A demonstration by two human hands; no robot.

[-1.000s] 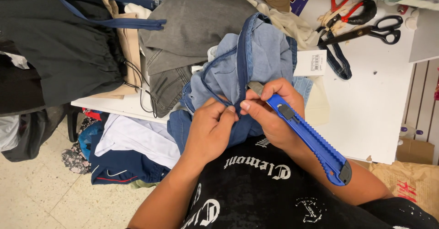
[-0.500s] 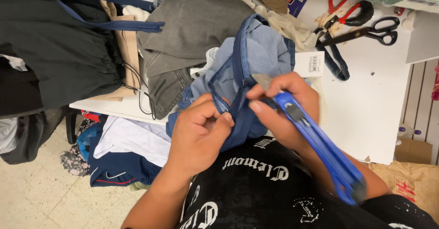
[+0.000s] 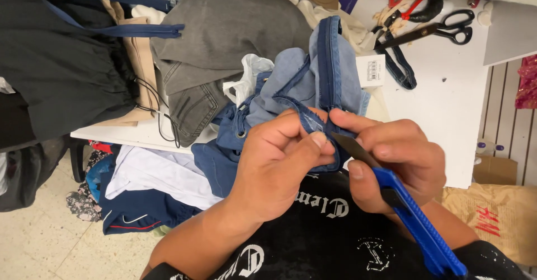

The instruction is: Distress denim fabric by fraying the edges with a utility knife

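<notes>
Between both hands, just above the black shirt: a blue denim garment (image 3: 313, 84), bunched up, its frayed seam edge pulled toward the chest and off the white table (image 3: 447, 107). Left hand (image 3: 279, 157) pinches that seam edge, thumb pressed against the fingers, cloth caught between them. Right hand (image 3: 391, 157) is clamped round a blue utility knife (image 3: 417, 224), thumb on the body; the dark blade tip sits at the seam, touching or nearly touching the left thumb.

Risks, as I judge them:
- Blade points toward the left fingertips. If the stitch gives suddenly, the edge could run into the thumb.
- The cut is held in the air with no backing. If the denim slackens, the blade may wander into the fabric instead of the thread.
- The blade works close to the torso, so a pull toward the body could catch the shirt.

Further out: grey trousers (image 3: 224, 39) and dark clothes piled on the table to the left, black scissors (image 3: 442, 25) and red-handled pliers (image 3: 411, 3) to the upper right, a white tag (image 3: 370, 70) beside the denim, more clothes on the floor.
</notes>
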